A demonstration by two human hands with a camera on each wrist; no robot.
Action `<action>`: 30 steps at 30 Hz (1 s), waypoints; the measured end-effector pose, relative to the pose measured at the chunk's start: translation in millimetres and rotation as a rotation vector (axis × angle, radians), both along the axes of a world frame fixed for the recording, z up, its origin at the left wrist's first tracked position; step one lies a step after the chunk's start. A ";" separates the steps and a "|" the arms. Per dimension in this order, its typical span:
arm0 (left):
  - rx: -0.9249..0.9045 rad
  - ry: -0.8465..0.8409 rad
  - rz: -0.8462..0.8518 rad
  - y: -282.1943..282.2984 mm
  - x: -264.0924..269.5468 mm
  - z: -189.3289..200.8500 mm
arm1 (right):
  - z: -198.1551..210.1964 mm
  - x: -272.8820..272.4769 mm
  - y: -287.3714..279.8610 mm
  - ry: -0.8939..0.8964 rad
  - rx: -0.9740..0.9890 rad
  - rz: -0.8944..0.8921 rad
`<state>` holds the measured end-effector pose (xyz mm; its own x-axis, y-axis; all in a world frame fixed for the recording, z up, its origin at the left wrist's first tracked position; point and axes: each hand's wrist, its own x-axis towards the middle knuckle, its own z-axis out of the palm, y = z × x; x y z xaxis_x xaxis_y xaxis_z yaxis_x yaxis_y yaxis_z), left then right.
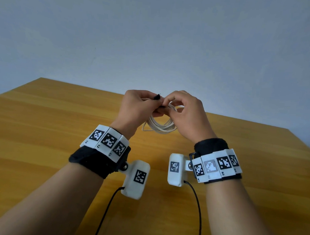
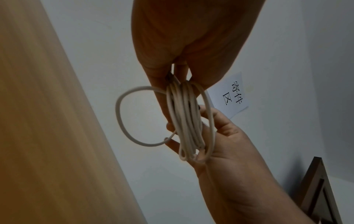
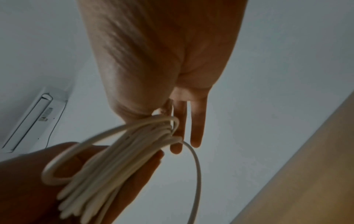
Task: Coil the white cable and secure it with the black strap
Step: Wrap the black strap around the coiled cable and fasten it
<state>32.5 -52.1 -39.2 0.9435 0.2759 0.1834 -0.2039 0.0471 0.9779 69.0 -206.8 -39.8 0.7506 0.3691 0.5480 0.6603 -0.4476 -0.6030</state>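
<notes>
Both hands (image 1: 138,106) (strap-pinching) (image 1: 157,97) on coiled cable (image 1: 159,125)

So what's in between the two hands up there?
Between the left hand and the right hand, the head view shows the coiled white cable hanging, with the black strap pinched at its top.

You face a plain pale grey-blue wall (image 1: 153,38) behind a yellow wood-grain worktop (image 1: 44,131). White paper sign (image 2: 232,97) with black characters on the wall, white wall-mounted unit (image 3: 34,119), dark wooden frame (image 2: 321,194) at one corner. Light soft, even.
</notes>
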 end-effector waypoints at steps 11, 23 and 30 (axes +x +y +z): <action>0.058 -0.005 -0.080 -3.8 -2.1 3.8 | 3.6 -0.3 -2.0 0.022 0.133 -0.110; 0.074 -0.026 -0.157 -8.0 -8.0 8.0 | 13.7 -0.1 -10.2 0.169 0.194 -0.095; -0.013 0.035 -0.026 0.2 -4.5 9.9 | 19.7 -6.4 -10.6 0.287 0.043 -0.064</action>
<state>28.0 -51.9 -29.3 0.9561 0.2535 0.1471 -0.1684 0.0644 0.9836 62.6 -217.4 -20.1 0.8980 0.2973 0.3243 0.4317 -0.4530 -0.7800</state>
